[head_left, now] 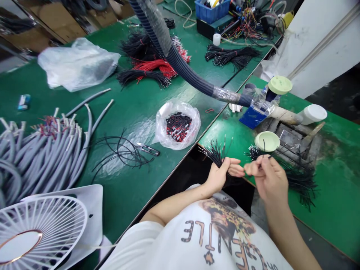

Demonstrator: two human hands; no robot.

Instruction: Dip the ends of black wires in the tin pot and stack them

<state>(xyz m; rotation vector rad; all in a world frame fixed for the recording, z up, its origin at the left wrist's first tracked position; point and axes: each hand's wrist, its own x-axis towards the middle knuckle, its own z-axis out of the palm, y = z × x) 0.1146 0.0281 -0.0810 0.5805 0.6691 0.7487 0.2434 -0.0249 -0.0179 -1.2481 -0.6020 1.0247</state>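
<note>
The bundle of black wires (216, 153) is gripped between the thumb and fingers of the left hand (218, 178), right of centre in the frame. Its ends are fanned out above the thumb, with pale, silvery tips exposed. The thumb and forefinger of the right hand (271, 180) are pressed together on a thin dark strand (264, 145), just to the right. A second black bundle (300, 183) is laid on the right-hand table (334, 168), partly hidden by the right hand.

Just above the right hand, a pale green cup (266, 145) is placed beside a grimy grey frame (312, 144). Above these, a blue box (252, 117) is partly covered by clear film. The space from top centre to the right is crossed by a ribbed hose (194, 78).

On the left-hand bench (137, 105), small red and black parts (180, 126) are contained in a clear bag (161, 125) near centre. Snips (148, 149) and loose black wire (120, 153) are set left of it. Grey cables (56, 150) are heaped at far left, above a white fan (64, 213). Red wires (152, 66) are stacked among black ones at upper centre.
</note>
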